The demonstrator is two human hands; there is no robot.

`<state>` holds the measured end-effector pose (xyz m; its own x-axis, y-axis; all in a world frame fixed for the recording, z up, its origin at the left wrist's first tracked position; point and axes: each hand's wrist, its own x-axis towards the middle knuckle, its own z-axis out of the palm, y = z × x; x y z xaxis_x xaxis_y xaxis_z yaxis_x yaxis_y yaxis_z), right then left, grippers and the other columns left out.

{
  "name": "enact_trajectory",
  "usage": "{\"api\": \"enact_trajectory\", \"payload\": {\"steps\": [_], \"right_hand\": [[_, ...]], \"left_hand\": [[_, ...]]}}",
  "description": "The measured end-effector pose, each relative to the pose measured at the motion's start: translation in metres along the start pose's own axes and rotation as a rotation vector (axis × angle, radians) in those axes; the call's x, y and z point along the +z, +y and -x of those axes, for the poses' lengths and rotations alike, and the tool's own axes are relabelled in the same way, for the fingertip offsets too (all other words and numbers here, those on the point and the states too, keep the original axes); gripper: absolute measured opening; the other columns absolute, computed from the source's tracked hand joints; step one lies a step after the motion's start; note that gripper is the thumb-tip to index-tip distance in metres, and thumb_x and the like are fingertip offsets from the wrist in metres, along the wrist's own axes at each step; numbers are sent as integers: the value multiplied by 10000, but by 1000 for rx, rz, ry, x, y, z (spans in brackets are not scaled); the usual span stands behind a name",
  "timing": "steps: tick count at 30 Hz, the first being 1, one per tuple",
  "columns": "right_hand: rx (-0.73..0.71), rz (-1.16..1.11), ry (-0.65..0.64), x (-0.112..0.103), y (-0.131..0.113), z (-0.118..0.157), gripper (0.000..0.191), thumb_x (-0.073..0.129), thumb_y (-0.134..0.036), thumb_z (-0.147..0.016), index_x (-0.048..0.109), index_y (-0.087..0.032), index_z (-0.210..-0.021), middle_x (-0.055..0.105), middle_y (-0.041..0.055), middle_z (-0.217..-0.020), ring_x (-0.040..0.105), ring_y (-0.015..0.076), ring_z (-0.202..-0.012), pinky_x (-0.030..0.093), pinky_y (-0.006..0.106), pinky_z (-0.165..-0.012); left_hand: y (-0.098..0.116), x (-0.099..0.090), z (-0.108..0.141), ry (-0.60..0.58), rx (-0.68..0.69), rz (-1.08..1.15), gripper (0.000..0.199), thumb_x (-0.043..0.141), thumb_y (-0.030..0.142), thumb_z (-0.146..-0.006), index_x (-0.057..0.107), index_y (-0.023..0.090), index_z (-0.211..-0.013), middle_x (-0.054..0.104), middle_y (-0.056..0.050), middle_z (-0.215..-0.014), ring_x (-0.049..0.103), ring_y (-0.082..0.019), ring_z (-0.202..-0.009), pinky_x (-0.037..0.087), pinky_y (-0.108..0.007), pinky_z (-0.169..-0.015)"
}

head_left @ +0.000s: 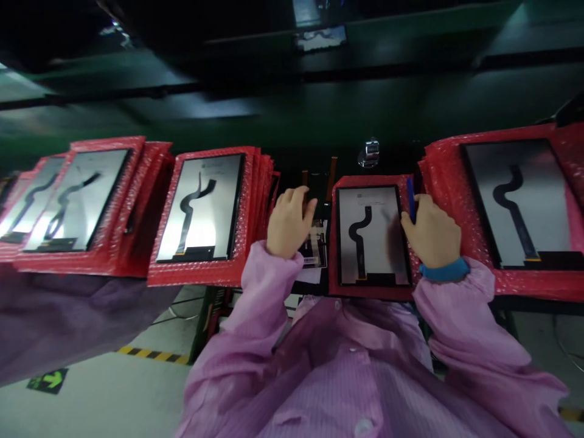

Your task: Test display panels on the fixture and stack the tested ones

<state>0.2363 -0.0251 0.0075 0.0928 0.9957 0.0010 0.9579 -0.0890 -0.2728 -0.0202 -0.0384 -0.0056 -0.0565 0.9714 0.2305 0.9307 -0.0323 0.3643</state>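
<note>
My left hand (288, 224) hovers palm down over dark small parts, thumb apart from its slightly bent fingers, with nothing visible in it. Close beside it stand a thin orange-brown flat cable (332, 173) and a dark board with pale labels (314, 246). My right hand (432, 232) is closed around a slim blue stick (411, 199), its tip pointing up; its exact kind is unclear. Between my hands a display panel (376, 240), with a black curved flex cable on its back, lies on a red bubble-wrap sheet (334, 261). The right hand is at this panel's right edge.
Stacks of red bubble-wrap sheets, each topped by a display panel, stand at left (205, 213) and right (524, 207). A shiny metal tally counter (370, 152) sits behind. Someone's dark sleeve (82, 319) reaches in at the left.
</note>
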Motion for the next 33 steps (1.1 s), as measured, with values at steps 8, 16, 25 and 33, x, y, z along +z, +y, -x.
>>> {"api": "enact_trajectory", "payload": {"steps": [8, 16, 25, 33], "right_hand": [[-649, 74, -61, 27, -6, 7, 619, 531, -439, -955, 451, -34, -1417, 554, 252, -1370, 505, 390, -1298, 487, 531, -1029], [-767, -21, -143, 50, -3, -5, 759, 680, -453, -879, 408, -56, -1467, 447, 255, -1501, 390, 399, -1432, 374, 565, -1165], [-730, -196, -265, 51, 5, -7, 939, 741, -457, -824, 225, -178, -1557, 335, 191, -1570, 246, 405, -1501, 270, 655, -1205], [-672, -232, -245, 52, 5, -6, 946, 720, -441, -839, 158, -220, -1566, 315, 183, -1562, 240, 416, -1496, 241, 701, -1191]], "left_hand": [[-15, 29, -29, -144, -119, -271, 554, 583, 291, -878, 475, 142, -1401, 595, -193, -1275, 545, -391, -1227, 473, -553, -1004], [-47, 56, -33, 98, -108, 437, 670, 631, 177, -794, 355, 230, -1401, 651, -34, -940, 645, -199, -881, 544, -382, -844], [-58, 62, -46, 277, 89, 1089, 454, 664, 562, -895, 517, 266, -1205, 665, 79, -803, 602, -74, -690, 529, -261, -675], [-32, 46, -36, 192, 104, 993, 364, 589, 573, -929, 629, 220, -849, 615, 28, -693, 593, -96, -587, 454, -262, -545]]}}
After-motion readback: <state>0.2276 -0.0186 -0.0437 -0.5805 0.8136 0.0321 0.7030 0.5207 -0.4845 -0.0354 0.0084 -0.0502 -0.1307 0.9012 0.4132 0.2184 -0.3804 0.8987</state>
